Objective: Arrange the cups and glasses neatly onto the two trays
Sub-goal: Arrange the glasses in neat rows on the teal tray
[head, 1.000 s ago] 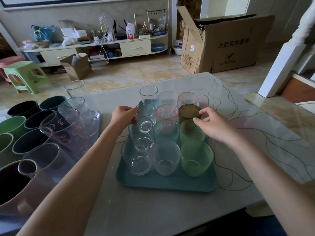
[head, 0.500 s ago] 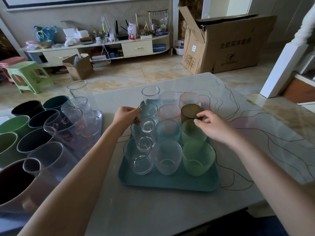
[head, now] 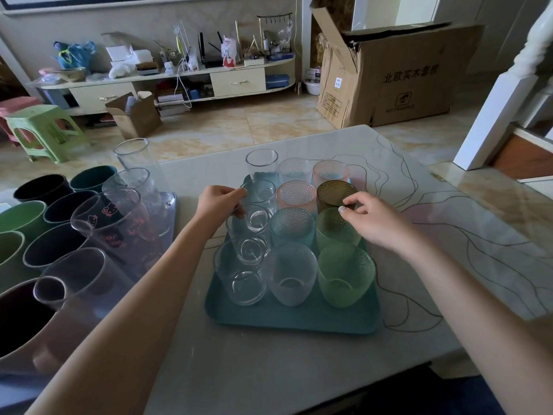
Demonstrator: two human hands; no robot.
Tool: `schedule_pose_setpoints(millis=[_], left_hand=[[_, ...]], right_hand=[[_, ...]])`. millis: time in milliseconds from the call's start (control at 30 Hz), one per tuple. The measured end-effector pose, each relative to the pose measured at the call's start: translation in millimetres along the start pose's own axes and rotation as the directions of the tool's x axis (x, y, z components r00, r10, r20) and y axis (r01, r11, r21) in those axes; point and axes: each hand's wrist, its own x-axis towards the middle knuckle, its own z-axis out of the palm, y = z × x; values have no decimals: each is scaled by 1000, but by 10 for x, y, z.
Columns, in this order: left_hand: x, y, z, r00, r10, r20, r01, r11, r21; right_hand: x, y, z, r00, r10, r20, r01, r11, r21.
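Head view is showing us working over the teal tray (head: pixel 293 320) on the desk (head: pixel 269 369), where glasses are standing upright in three columns. Our left hand (head: pixel 218 205) is curling its fingers round a clear glass (head: pixel 258 194) in the left column, second from the far end. Our right hand (head: pixel 371 220) is pinching the rim of the dark brown glass (head: pixel 333 193) between thumb and fingertips, just behind a green glass (head: pixel 336 226). So neither grip is spread; each is closing on a glass.

We are judging the step in hand to be squaring up the rows, and the tray looks nearly full. To do it well, we are wanting to nudge each glass a little at a time, keeping its base flat on the tray and sliding rather than lifting, since the neighbours are touching or just beside one another and a tilt could knock them. Holding low on the clear glass should steady it better than the rim.

Off to the left, the second tray (head: pixel 172 205) is carrying tall clear tumblers (head: pixel 131 181) and coloured cups (head: pixel 39 190), apparently already packed.
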Motion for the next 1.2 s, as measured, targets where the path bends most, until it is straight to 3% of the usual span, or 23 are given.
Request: schedule_pose_setpoints(millis=[267, 367, 500, 600, 767, 1200], left_hand=[[35, 17, -41, 1000, 25, -20, -24, 999, 47], [147, 107, -59, 992, 53, -114, -44, 996, 80], [423, 380, 38, 998, 39, -54, -38, 999, 16], [591, 531, 205, 999, -46, 11, 46, 998, 51], [775, 587, 326, 1000, -1, 0, 1, 936, 353], [925, 541, 309, 999, -37, 11, 28, 896, 443]], right_hand=[[61, 17, -19, 1000, -12, 6, 12, 999, -48], [206, 24, -151, 997, -33, -65, 24, 991, -130], [600, -6, -310, 984, -62, -165, 38, 989, -142], [838, 29, -298, 993, -41, -110, 29, 994, -109], [1018, 98, -210, 1000, -15, -23, 13, 996, -85], [1015, 119, -183, 999, -43, -16, 41, 993, -109]])
